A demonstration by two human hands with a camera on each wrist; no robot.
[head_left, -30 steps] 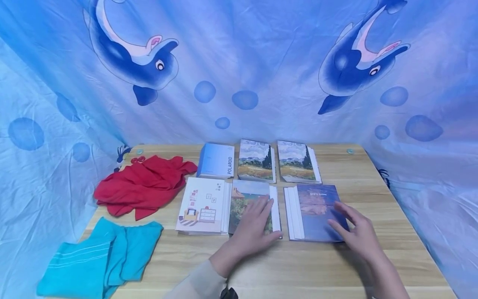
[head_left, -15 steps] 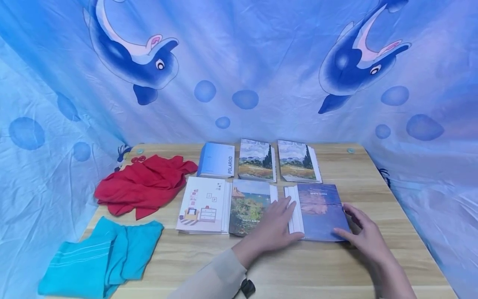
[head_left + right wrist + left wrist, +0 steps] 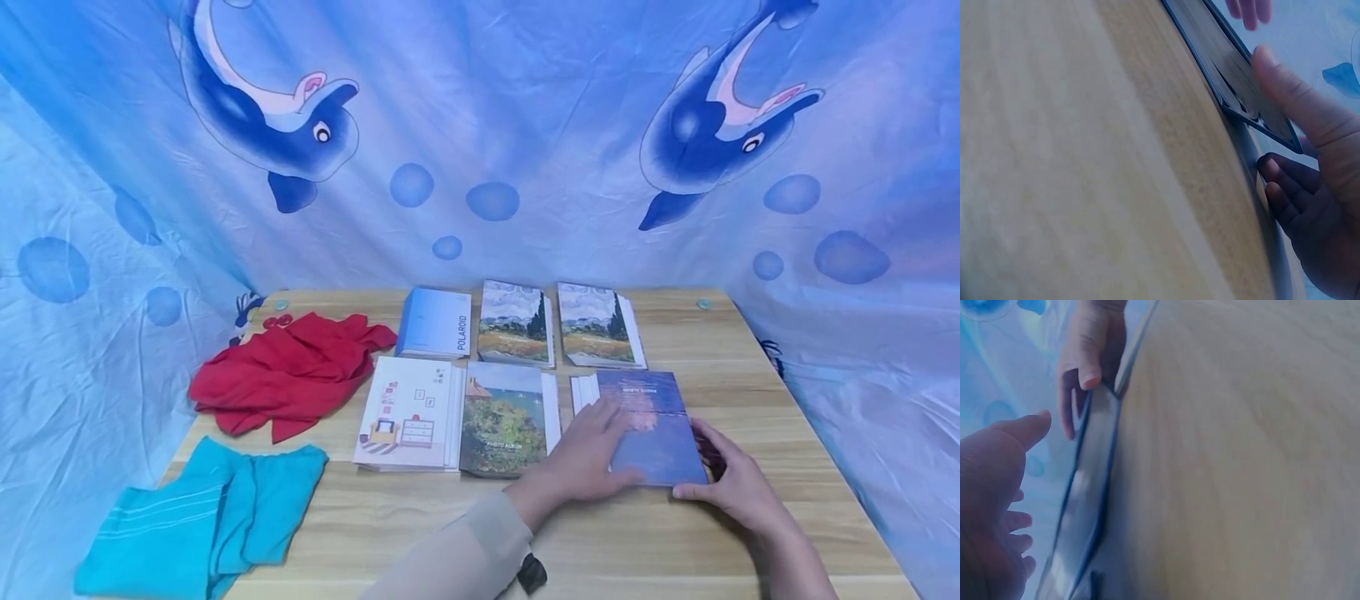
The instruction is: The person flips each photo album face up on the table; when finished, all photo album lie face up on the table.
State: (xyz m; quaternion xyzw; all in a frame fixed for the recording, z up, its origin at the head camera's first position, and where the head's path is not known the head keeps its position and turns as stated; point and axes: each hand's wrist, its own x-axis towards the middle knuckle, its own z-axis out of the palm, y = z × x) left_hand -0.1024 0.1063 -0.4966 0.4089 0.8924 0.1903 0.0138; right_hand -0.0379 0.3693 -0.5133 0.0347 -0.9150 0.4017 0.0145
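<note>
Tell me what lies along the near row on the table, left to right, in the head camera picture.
Turquoise cloth → white album with a room drawing → garden-painting photo album → left hand → dark blue photo album → right hand.

A wooden table point(image 3: 750, 400) stands before a blue dolphin-print cloth backdrop point(image 3: 480, 150) draped around it.

The left hand point(image 3: 592, 446) lay flat, palm down, fingers straight and pointing toward 1 o'clock, its forearm in a pale sleeve running back toward 7 o'clock. The right hand point(image 3: 731, 479) sat at its 3 o'clock, thumb extended toward 9 o'clock and fingers curled under, bare forearm trailing toward 5 o'clock.
</note>
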